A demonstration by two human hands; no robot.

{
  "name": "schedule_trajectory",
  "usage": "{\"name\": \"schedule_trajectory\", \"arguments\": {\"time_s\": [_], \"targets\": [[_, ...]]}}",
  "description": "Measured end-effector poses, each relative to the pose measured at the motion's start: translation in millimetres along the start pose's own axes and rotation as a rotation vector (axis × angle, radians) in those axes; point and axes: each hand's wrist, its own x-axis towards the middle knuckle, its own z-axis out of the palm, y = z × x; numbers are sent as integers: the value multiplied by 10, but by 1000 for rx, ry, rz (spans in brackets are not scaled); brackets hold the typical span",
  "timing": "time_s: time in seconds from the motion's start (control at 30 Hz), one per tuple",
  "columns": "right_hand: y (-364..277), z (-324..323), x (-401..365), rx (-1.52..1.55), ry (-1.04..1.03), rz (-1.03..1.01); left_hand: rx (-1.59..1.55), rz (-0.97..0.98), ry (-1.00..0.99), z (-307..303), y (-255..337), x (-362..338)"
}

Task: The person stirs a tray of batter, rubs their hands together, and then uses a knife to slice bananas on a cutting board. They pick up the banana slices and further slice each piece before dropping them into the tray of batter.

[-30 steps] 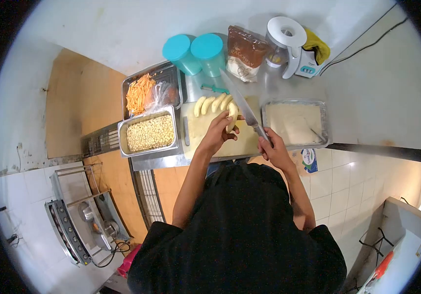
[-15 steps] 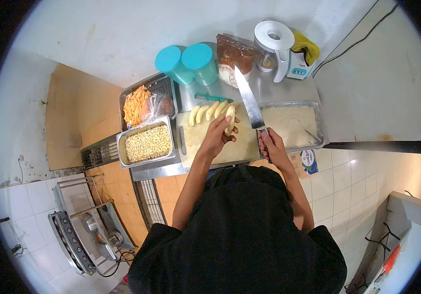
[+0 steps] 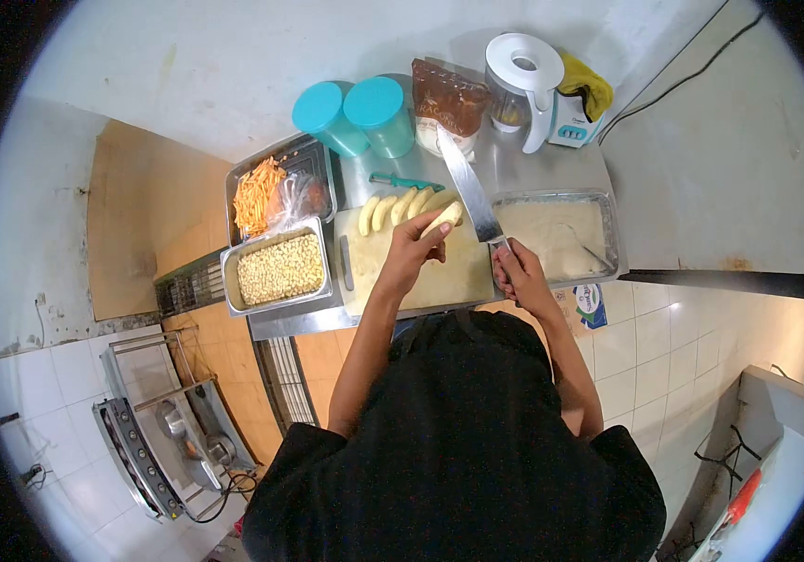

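Observation:
My left hand is closed around a peeled banana, held tilted above the cutting board. In my right hand is the handle of a large knife, its broad blade pointing away from me and leaning left over the board's right side. Several more peeled bananas lie in a row along the far edge of the board. Just beyond them rests a green-handled peeler, its exact kind hard to make out.
Left of the board stand a metal pan of corn kernels and a dark tray with orange strips. A pan of pale batter sits right. Behind are two turquoise-lidded containers, a brown bag and a blender.
The banana in my left hand has turned from nearly upright to slanting up and right. The knife has swung slightly left, its tip lower.

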Motion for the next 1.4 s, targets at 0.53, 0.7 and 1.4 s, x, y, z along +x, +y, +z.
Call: {"name": "schedule_trajectory", "arguments": {"time_s": [0.53,0.7,1.4], "targets": [[-49,87,74,-62,-53,35,128,91,61,-64,112,-78],[-56,110,103,-98,-46,34,152,114,85,-107,153,-105],[-20,98,78,-70,-123,35,172,119,96,-138,142,-205]]}}
